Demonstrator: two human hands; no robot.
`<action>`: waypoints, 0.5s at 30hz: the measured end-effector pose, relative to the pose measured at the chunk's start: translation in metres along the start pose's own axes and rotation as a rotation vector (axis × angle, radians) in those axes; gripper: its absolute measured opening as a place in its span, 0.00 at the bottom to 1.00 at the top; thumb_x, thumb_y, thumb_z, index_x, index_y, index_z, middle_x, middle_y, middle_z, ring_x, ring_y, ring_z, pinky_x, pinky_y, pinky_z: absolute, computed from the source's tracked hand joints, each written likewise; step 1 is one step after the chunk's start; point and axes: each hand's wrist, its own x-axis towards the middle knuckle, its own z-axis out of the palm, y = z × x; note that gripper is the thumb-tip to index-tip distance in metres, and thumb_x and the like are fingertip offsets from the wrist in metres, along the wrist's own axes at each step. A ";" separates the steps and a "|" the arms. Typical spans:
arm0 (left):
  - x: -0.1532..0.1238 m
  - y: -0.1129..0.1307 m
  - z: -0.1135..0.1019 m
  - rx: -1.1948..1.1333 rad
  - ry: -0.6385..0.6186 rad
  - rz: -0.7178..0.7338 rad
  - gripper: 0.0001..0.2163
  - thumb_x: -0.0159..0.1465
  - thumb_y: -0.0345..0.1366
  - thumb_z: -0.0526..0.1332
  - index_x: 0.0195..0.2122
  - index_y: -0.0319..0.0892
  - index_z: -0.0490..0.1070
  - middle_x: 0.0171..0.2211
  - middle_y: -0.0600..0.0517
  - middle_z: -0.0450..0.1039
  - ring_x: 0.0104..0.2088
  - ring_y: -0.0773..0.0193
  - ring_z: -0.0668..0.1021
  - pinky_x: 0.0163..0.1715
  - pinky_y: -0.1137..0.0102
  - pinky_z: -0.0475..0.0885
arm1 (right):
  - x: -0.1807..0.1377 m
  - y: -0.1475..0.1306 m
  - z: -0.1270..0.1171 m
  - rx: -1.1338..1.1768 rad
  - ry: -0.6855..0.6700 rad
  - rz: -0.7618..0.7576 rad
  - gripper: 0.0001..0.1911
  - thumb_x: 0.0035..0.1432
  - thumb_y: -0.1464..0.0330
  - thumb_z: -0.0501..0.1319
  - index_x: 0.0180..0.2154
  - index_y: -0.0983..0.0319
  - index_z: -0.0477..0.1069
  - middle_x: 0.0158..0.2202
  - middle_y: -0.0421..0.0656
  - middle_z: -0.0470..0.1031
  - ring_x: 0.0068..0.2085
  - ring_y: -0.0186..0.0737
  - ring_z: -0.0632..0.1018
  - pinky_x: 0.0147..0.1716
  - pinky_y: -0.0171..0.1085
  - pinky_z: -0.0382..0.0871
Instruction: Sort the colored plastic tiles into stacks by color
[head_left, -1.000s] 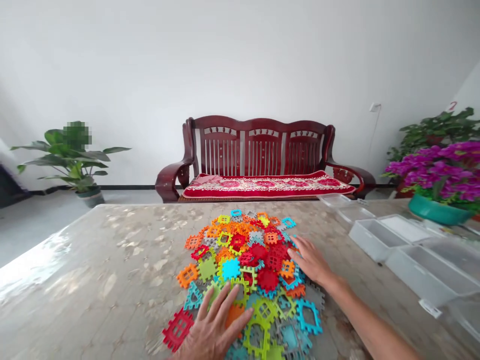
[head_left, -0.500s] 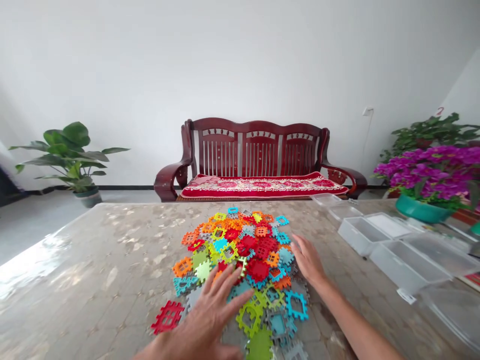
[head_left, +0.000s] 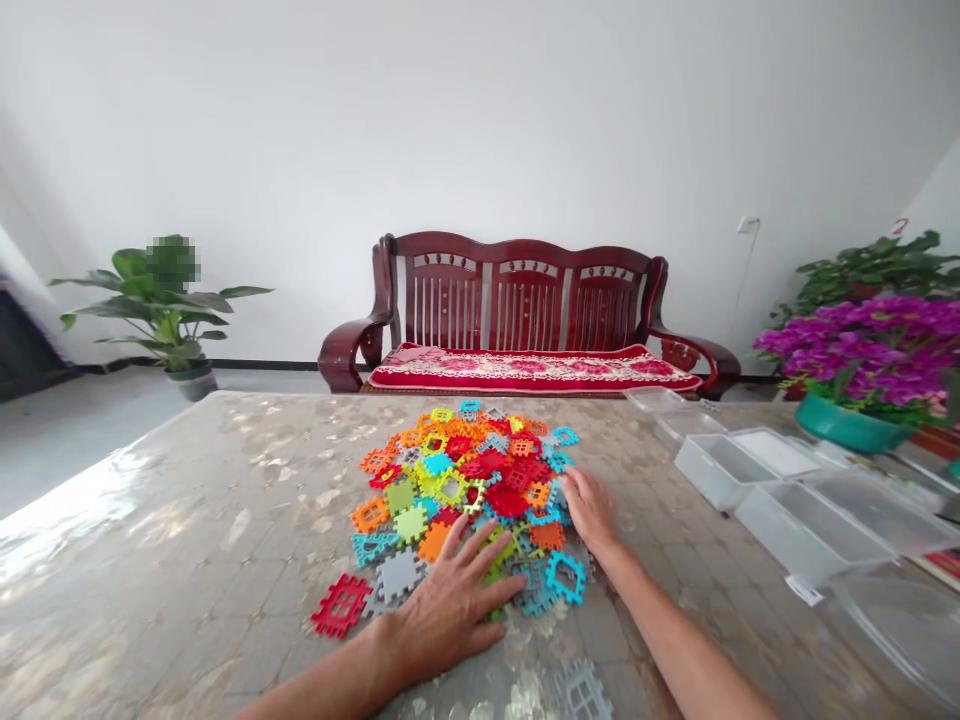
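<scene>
A heap of colourful interlocking plastic tiles (head_left: 510, 497) with notched edges lies mid-table; some are solid, some window-shaped. My left hand (head_left: 457, 595) rests palm down at the heap's near side, fingers spread over green and orange tiles, partly hiding them. Against the right side of the heap, my right hand (head_left: 591, 508) touches the edge tiles, its fingers extended and close together. A red window tile (head_left: 342, 606) and a plain grey tile (head_left: 400, 574) lie left of my left hand. Nearer to me, a grey window tile (head_left: 582, 688) sits apart from the heap.
Clear plastic boxes (head_left: 814, 520) and lids stand on the right of the patterned table (head_left: 187, 560). Behind them is a teal pot (head_left: 847, 422) of purple flowers. Beyond the table are a wooden bench (head_left: 525, 300) with a red cover and a potted plant (head_left: 169, 325).
My left hand has pushed the near tiles, including green ones, inward against the heap. My right hand has moved left, pressing in the right side. One grey window tile stays behind at the front.
</scene>
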 end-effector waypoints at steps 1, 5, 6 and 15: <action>-0.003 -0.002 -0.002 -0.007 -0.007 -0.008 0.27 0.62 0.41 0.65 0.63 0.59 0.64 0.68 0.49 0.58 0.68 0.45 0.59 0.65 0.40 0.47 | 0.001 0.002 -0.003 0.015 -0.005 -0.004 0.26 0.65 0.57 0.46 0.53 0.59 0.75 0.57 0.47 0.74 0.58 0.50 0.72 0.59 0.50 0.61; -0.010 -0.008 -0.012 -0.054 0.019 -0.037 0.30 0.63 0.49 0.64 0.66 0.61 0.59 0.69 0.51 0.58 0.68 0.46 0.59 0.66 0.41 0.48 | 0.002 0.011 -0.014 0.016 -0.001 -0.017 0.27 0.66 0.58 0.44 0.54 0.60 0.74 0.57 0.48 0.74 0.58 0.51 0.72 0.58 0.51 0.63; -0.009 -0.011 -0.015 -0.054 0.050 -0.079 0.29 0.63 0.50 0.62 0.66 0.61 0.59 0.68 0.51 0.58 0.68 0.46 0.59 0.66 0.41 0.48 | 0.001 0.012 -0.015 -0.008 -0.005 -0.019 0.27 0.66 0.59 0.43 0.54 0.61 0.74 0.57 0.49 0.74 0.58 0.51 0.71 0.58 0.51 0.63; -0.020 -0.139 -0.016 -0.216 0.316 -0.819 0.21 0.66 0.48 0.54 0.56 0.49 0.74 0.57 0.47 0.75 0.58 0.51 0.73 0.61 0.54 0.63 | -0.013 0.018 -0.014 -0.045 -0.005 -0.112 0.24 0.66 0.60 0.47 0.53 0.59 0.74 0.54 0.49 0.75 0.55 0.50 0.73 0.58 0.51 0.64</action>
